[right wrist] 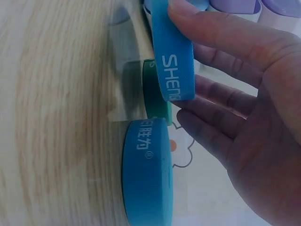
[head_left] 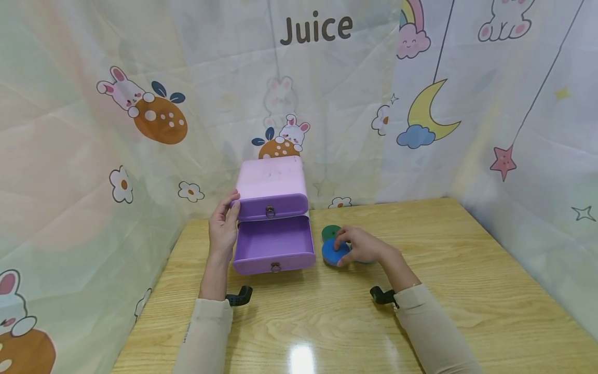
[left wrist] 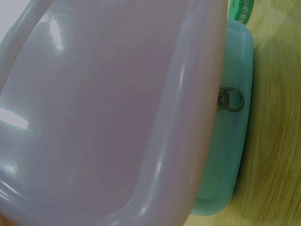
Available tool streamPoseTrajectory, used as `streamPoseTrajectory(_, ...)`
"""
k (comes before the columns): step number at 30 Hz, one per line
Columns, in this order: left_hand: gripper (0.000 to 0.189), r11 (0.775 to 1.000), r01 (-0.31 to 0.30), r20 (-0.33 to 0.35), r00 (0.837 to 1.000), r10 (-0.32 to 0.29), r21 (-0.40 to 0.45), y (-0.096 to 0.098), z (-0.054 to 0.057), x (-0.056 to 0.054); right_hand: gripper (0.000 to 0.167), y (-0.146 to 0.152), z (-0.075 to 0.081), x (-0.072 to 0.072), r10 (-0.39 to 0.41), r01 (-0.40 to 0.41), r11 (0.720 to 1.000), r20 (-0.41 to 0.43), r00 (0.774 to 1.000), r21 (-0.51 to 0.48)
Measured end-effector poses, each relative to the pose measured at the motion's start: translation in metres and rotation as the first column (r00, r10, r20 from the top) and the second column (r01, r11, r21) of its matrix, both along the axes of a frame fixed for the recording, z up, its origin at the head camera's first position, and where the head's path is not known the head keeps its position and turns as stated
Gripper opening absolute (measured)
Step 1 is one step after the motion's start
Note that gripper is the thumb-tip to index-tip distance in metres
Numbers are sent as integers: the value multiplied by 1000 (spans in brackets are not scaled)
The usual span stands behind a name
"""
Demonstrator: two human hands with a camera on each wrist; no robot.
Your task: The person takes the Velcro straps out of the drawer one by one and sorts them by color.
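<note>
My right hand (head_left: 364, 245) pinches a blue roll of strap tape (right wrist: 175, 66) by its edge, thumb on one side and fingers on the other. Behind it is a green roll (head_left: 329, 231). A second blue roll (right wrist: 148, 174) stands on the table, mostly covered by the right hand in the head view. My left hand (head_left: 224, 226) rests against the left side of a purple two-drawer box (head_left: 271, 179), thumb near its upper front corner. Its upper drawer (head_left: 252, 209) is closed; the lower drawer (head_left: 275, 236) is pulled out, with nothing seen inside.
The box stands towards the back of the wooden table (head_left: 299, 317), near a printed cloth backdrop (head_left: 224, 104). Both drawers have small ring pulls. Black wrist-camera mounts (head_left: 240, 296) jut inward from the wrists.
</note>
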State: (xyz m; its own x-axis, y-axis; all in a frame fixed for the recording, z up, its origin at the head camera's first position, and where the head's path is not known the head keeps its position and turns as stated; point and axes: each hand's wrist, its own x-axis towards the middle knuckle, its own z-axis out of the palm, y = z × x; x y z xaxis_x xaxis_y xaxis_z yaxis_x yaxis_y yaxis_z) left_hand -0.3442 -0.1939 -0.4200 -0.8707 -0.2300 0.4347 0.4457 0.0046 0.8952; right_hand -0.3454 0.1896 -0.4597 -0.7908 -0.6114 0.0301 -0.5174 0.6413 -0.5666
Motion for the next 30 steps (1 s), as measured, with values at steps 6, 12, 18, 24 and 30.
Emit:
streamPoseTrajectory(6, 36, 1000, 9, -8, 1000, -9, 10, 0, 0, 1, 31, -1, -3, -1, -5, 6, 1000, -32, 999, 30)
streamPoseTrajectory(12, 36, 1000, 12, -5, 1000, -12, 5, 0, 0, 2, 31, 0, -4, 0, -18, 19, 999, -23, 1000, 38)
streamPoseTrajectory(18, 36, 1000, 9, -1, 1000, -9, 4, -1, 0, 1, 31, 0, -7, -3, -20, 21, 998, -8, 1000, 55)
streamPoseTrajectory(24, 36, 1000, 9, 1, 1000, -9, 6, -1, 0, 1, 30, -1, -10, -4, -30, 30, 998, 0, 1000, 60)
streamPoseTrajectory(30, 36, 1000, 8, 1, 1000, -8, 4, -1, 0, 1, 31, -1, -13, -5, -37, 35, 997, 23, 999, 66)
